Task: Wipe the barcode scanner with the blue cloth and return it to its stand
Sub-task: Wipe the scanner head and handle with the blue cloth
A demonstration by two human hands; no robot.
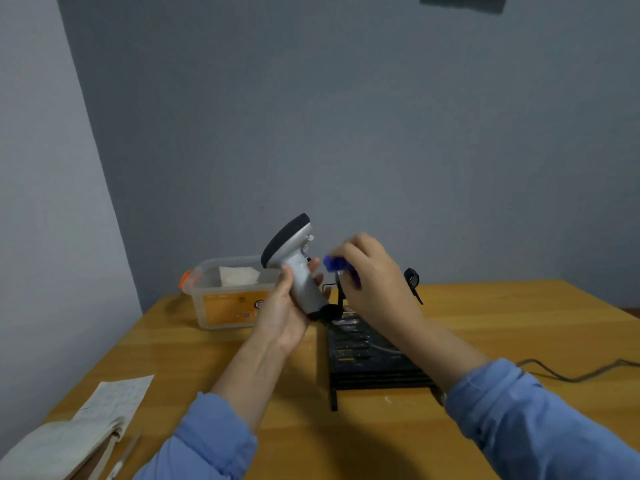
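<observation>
Wooden table (519, 306) – clear plastic tub (228, 292) at back, black stand (367, 362) centre, cable (571, 374) right, paper (114, 400) front-left

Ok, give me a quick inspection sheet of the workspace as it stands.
Surface: wooden table, a few pale specks.
Job's things: barcode scanner held clear of its black stand; blue cloth bunched beside the scanner.
Clutter: plastic tub at the back left, papers at the near left.
Hands: left hand grips the scanner handle; right hand holds the cloth.
Cables: dark cable on the right.
Surroundings: grey wall.
</observation>
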